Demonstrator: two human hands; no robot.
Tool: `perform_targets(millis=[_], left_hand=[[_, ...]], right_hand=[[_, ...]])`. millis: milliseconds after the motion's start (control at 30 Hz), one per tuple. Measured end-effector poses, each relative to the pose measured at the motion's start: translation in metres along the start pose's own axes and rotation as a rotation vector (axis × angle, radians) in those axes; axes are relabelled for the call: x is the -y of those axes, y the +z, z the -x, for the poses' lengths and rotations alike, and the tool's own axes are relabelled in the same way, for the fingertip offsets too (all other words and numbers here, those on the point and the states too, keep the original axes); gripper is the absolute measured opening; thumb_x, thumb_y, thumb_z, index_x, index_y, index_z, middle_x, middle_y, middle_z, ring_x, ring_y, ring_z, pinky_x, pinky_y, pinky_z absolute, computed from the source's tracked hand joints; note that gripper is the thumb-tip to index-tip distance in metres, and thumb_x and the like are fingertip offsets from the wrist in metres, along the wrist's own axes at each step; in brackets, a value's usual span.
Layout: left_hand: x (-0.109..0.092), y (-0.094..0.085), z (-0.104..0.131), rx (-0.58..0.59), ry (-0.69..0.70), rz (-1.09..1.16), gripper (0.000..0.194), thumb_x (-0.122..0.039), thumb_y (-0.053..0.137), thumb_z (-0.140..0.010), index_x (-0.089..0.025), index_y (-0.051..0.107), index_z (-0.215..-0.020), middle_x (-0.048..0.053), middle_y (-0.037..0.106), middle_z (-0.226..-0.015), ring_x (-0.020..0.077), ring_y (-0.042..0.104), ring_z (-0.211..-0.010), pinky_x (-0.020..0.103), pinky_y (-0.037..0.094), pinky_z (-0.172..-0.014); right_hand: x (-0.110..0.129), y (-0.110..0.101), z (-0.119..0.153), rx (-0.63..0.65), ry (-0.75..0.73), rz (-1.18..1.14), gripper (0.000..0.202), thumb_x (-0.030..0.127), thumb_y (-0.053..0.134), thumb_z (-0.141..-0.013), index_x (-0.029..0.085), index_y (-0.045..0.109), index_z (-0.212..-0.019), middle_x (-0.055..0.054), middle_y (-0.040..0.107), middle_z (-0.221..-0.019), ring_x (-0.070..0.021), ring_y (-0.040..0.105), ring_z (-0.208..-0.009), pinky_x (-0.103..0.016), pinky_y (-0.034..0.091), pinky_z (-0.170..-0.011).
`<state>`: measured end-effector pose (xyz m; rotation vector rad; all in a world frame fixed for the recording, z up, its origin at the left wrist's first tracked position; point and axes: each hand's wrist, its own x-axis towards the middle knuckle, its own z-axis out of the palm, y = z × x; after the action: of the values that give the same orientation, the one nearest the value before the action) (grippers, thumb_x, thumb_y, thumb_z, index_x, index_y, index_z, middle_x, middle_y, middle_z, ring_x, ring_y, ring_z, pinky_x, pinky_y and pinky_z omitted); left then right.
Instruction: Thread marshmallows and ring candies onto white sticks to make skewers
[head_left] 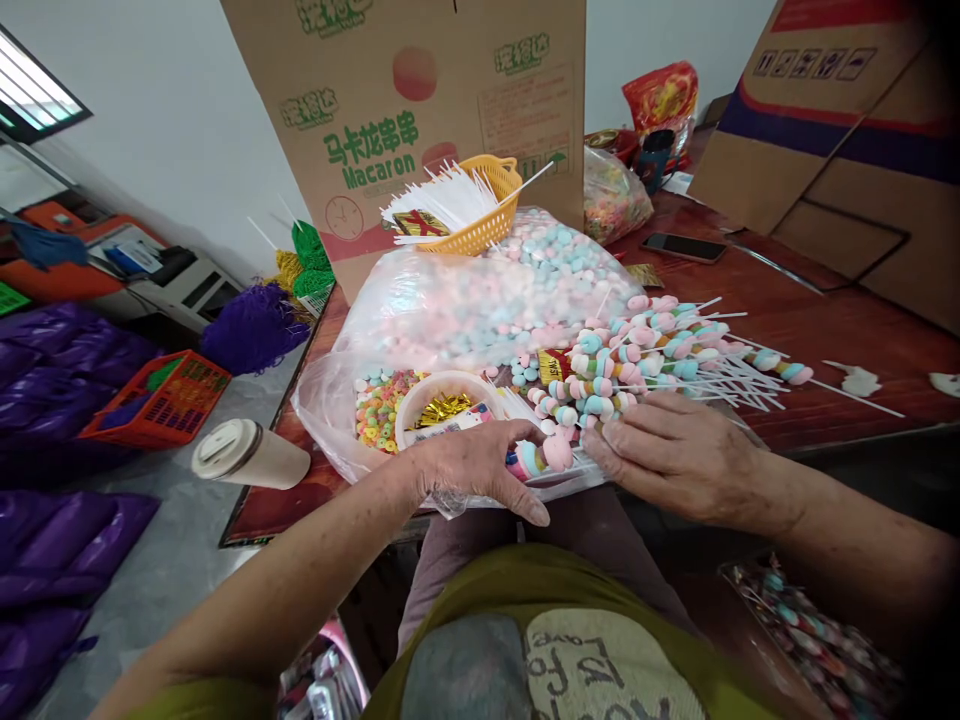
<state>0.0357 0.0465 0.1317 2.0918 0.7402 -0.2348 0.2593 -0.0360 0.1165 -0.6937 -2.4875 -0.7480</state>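
My left hand (pixel 487 462) is at the table's front edge, thumb apart from the fingers, around the end of a candy skewer (pixel 556 452) with pink and blue pieces. Just right of it, my right hand (pixel 667 455) has its fingers bent together at the near side of a pile of candy skewers (pixel 637 350); what its fingertips hold, if anything, is hidden. Left of the pile, a white bowl (pixel 411 408) holds gold twist ties and a printed packet, beside colourful ring candies (pixel 384 405). Behind lies a large clear bag (pixel 465 310) of pink and blue candies.
A yellow basket (pixel 480 235) of white sticks rests on the bag, before a tall cardboard box (pixel 450 90). A lidded cup (pixel 251 455) stands at the left edge. A phone (pixel 684 247) and another carton (pixel 847 160) are at the right.
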Motion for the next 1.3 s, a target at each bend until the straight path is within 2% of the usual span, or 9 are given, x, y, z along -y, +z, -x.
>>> perform_targets(millis=[200, 333, 433, 567, 667, 800, 967, 1167, 1300], left_hand=[[-0.001, 0.005, -0.013, 0.075, -0.051, -0.17, 0.075, -0.051, 0.073, -0.052, -0.021, 0.049, -0.116, 0.004, 0.058, -0.109, 0.0231, 0.054, -0.097, 0.028, 0.04, -0.078], [0.001, 0.005, -0.013, -0.025, -0.1, -0.364, 0.07, -0.045, 0.07, -0.058, -0.021, 0.046, -0.119, 0.005, 0.061, -0.098, 0.0233, 0.056, -0.09, 0.027, 0.04, -0.07], [0.008, -0.004, -0.007, -0.01, -0.082, -0.307, 0.068, -0.047, 0.071, -0.055, -0.02, 0.051, -0.113, 0.002, 0.061, -0.092, 0.0193, 0.056, -0.083, 0.025, 0.039, -0.066], [0.017, -0.01, -0.004, 0.165, -0.068, -0.137, 0.032, -0.04, 0.067, -0.061, -0.016, 0.06, -0.081, -0.003, 0.057, -0.07, 0.0134, 0.053, -0.067, 0.022, 0.037, -0.06], [0.015, -0.005, -0.008, 0.206, -0.07, 0.026, 0.03, -0.037, 0.066, -0.063, -0.017, 0.058, -0.084, -0.004, 0.056, -0.067, 0.0124, 0.054, -0.065, 0.022, 0.039, -0.06], [0.005, 0.012, -0.014, 0.111, -0.193, -0.128, 0.045, -0.053, 0.068, -0.053, -0.019, 0.06, -0.081, -0.001, 0.06, -0.072, 0.0169, 0.056, -0.069, 0.024, 0.039, -0.057], [-0.002, 0.027, -0.019, -0.005, -0.307, -0.463, 0.026, -0.04, 0.055, -0.068, -0.018, 0.063, -0.078, 0.006, 0.063, -0.075, 0.0222, 0.059, -0.073, 0.027, 0.038, -0.057], [0.015, -0.012, 0.001, 0.065, -0.066, -0.17, 0.081, -0.056, 0.072, -0.048, -0.02, 0.049, -0.117, 0.005, 0.061, -0.103, 0.0211, 0.056, -0.091, 0.026, 0.042, -0.074], [0.021, -0.026, 0.014, 0.246, -0.085, -0.089, 0.042, -0.047, 0.07, -0.057, -0.018, 0.063, -0.087, -0.001, 0.063, -0.078, 0.0165, 0.057, -0.075, 0.023, 0.041, -0.067]], right_hand=[[0.019, 0.028, 0.01, 0.021, 0.087, -0.106, 0.015, 0.011, 0.042, -0.084, 0.014, 0.055, -0.089, -0.003, 0.056, -0.07, -0.0136, 0.046, -0.064, -0.03, 0.032, -0.06], [0.023, 0.037, 0.013, 0.077, 0.181, -0.102, 0.019, 0.008, 0.039, -0.083, 0.014, 0.057, -0.084, -0.003, 0.055, -0.066, -0.014, 0.044, -0.061, -0.03, 0.029, -0.056], [0.022, 0.036, 0.014, 0.065, 0.231, -0.109, 0.019, 0.009, 0.039, -0.083, 0.015, 0.057, -0.081, -0.003, 0.054, -0.065, -0.0142, 0.045, -0.062, -0.029, 0.029, -0.057], [0.02, 0.032, 0.009, 0.011, 0.173, -0.124, 0.021, 0.009, 0.037, -0.085, 0.014, 0.057, -0.084, -0.004, 0.056, -0.068, -0.014, 0.045, -0.064, -0.03, 0.03, -0.058], [0.019, 0.028, 0.003, 0.051, 0.143, -0.117, 0.019, 0.01, 0.039, -0.085, 0.013, 0.058, -0.084, -0.004, 0.056, -0.067, -0.0144, 0.045, -0.064, -0.03, 0.03, -0.058], [0.02, 0.026, -0.004, 0.11, 0.085, -0.097, 0.015, 0.013, 0.045, -0.083, 0.014, 0.059, -0.079, -0.003, 0.056, -0.067, -0.0154, 0.044, -0.062, -0.031, 0.027, -0.056], [0.022, 0.031, -0.009, 0.126, 0.056, -0.087, 0.018, 0.013, 0.043, -0.084, 0.016, 0.059, -0.075, -0.003, 0.056, -0.067, -0.0152, 0.043, -0.06, -0.031, 0.026, -0.055], [0.008, 0.024, -0.005, 0.029, 0.092, -0.02, 0.017, 0.012, 0.039, -0.087, 0.013, 0.057, -0.087, -0.005, 0.058, -0.07, -0.0149, 0.047, -0.065, -0.03, 0.031, -0.058], [0.001, 0.014, -0.002, 0.0, 0.081, 0.006, 0.015, 0.011, 0.041, -0.086, 0.013, 0.054, -0.092, -0.006, 0.061, -0.075, -0.0155, 0.05, -0.069, -0.03, 0.035, -0.06]])
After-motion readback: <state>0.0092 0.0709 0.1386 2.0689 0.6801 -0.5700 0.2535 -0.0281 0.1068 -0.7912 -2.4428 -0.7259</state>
